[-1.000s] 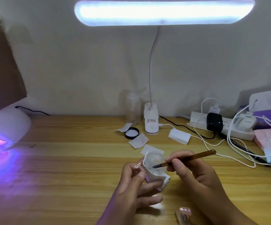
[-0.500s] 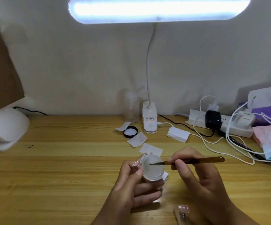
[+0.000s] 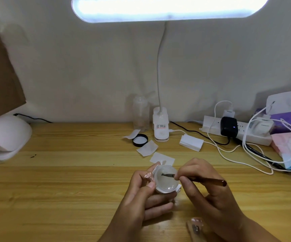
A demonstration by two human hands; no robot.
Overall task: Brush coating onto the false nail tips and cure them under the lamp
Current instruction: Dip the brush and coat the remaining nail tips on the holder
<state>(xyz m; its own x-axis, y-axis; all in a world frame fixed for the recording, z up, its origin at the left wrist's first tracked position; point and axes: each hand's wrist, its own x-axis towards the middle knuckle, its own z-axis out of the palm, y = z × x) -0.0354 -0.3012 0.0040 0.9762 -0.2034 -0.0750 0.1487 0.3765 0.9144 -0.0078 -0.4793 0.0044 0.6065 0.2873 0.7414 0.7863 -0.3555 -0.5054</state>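
Loading step, I reckon: left hand point(image 3: 141, 194) wraps the gel pot point(image 3: 166, 182) near the front edge of the table point(image 3: 62, 189), right hand point(image 3: 209, 196) pinches the brush point(image 3: 208, 180), bristles dipped in; next I need a steady stroke on what's probably a nail tip point(image 3: 196, 221) at that edge.

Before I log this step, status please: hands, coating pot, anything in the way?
Left hand grips the pot. Right hand pinches the brush, bristles in the pot. Nothing blocks the curing lamp, far left.

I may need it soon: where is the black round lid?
Head view: the black lid lies on the desk, centre back, just left of the lamp base, in front of the clear bottle.
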